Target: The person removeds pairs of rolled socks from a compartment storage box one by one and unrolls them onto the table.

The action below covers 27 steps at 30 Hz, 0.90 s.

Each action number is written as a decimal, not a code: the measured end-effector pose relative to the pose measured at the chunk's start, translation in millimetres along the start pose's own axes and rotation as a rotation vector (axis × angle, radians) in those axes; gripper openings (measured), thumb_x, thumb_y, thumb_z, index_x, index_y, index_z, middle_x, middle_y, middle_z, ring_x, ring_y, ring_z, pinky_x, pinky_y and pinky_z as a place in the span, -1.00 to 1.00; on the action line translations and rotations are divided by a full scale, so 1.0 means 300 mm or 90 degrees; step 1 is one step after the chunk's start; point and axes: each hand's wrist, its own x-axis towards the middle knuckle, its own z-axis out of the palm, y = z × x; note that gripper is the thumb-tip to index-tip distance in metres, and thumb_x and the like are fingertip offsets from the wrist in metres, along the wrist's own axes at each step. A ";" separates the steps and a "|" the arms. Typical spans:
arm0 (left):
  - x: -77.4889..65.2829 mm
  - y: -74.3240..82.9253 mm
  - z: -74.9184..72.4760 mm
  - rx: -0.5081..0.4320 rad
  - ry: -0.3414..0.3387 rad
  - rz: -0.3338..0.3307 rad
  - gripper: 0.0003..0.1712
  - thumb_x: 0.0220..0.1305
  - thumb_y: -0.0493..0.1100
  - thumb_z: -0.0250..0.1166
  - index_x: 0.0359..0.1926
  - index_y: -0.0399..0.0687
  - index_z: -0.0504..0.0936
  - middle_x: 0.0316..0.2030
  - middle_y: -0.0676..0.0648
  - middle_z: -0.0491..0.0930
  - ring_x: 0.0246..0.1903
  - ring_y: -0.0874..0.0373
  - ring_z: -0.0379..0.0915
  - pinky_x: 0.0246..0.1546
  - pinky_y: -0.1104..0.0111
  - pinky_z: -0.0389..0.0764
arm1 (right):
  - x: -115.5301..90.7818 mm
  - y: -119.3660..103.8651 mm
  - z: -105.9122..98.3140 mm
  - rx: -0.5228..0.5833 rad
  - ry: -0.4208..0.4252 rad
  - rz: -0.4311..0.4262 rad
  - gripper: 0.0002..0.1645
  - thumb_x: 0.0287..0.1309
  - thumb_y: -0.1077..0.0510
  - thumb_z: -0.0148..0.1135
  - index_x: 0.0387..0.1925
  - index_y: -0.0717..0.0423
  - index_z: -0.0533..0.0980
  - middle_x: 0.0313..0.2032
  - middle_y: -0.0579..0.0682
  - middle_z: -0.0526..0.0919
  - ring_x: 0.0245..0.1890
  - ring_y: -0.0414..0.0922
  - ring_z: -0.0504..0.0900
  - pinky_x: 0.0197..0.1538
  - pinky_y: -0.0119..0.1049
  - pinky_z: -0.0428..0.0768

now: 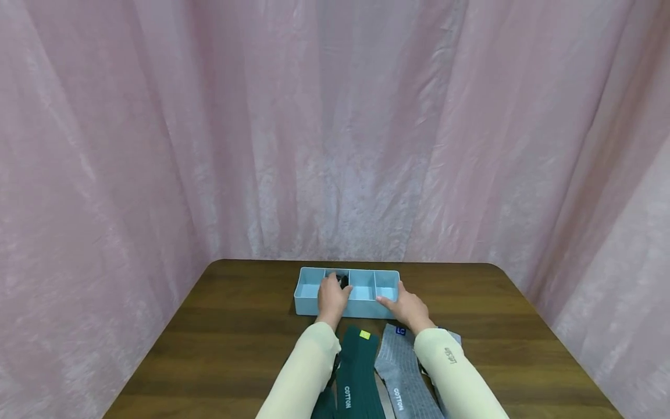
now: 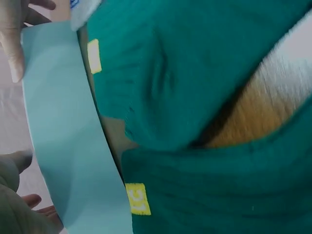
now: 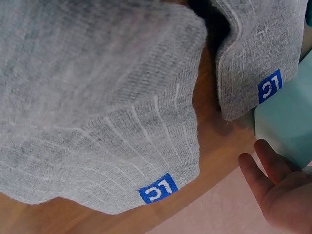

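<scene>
So from my remote seat, the blue divided box sits just ahead of both hands, long axis running left-right. Left hand is nearest the black thing inside; can't tell if it's gripping. Right hand's at the right end, fingers outstretched.

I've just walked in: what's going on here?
A person's left hand is at a light blue rectangular divided box, beside a black item; any grip is unclear. The right hand is at the box's right end. Dark green knit socks and grey knit socks lie nearer the person on the brown wood-grain table.
</scene>
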 end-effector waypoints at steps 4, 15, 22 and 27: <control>0.012 -0.020 0.013 0.031 0.008 -0.002 -0.42 0.26 -0.14 0.41 0.18 -0.41 0.49 0.00 -0.38 0.55 -0.03 -0.26 0.53 -0.07 -0.04 0.59 | -0.003 -0.006 0.003 0.003 -0.005 0.005 0.15 0.28 -0.41 0.08 0.53 0.29 -0.03 0.27 0.42 0.39 0.19 0.34 0.45 0.13 0.26 0.44; 0.029 -0.029 0.013 0.083 -0.007 -0.009 -0.67 0.26 -0.07 0.41 -0.24 -0.32 0.67 -0.38 -0.22 0.60 -0.35 -0.11 0.59 -0.35 0.07 0.64 | -0.001 -0.008 0.005 -0.009 -0.001 -0.011 0.17 0.26 -0.43 0.09 0.52 0.31 -0.03 0.24 0.41 0.44 0.13 0.32 0.51 0.09 0.25 0.48; 0.022 -0.011 0.012 0.126 -0.018 0.011 -0.70 0.28 -0.17 0.39 -0.17 -0.39 0.66 -0.30 -0.28 0.62 -0.24 -0.17 0.60 -0.25 0.05 0.64 | 0.005 0.000 0.001 -0.019 -0.001 -0.005 0.16 0.27 -0.43 0.09 0.52 0.29 -0.03 0.24 0.39 0.45 0.13 0.31 0.52 0.09 0.23 0.49; 0.027 -0.008 0.011 0.184 -0.014 0.025 -0.84 0.29 -0.26 0.35 -0.33 -0.34 0.68 -0.40 -0.26 0.63 -0.35 -0.15 0.61 -0.36 0.07 0.65 | -0.001 -0.009 0.000 -0.015 -0.002 -0.005 0.16 0.26 -0.42 0.10 0.53 0.27 -0.03 0.23 0.37 0.46 0.11 0.29 0.53 0.08 0.22 0.50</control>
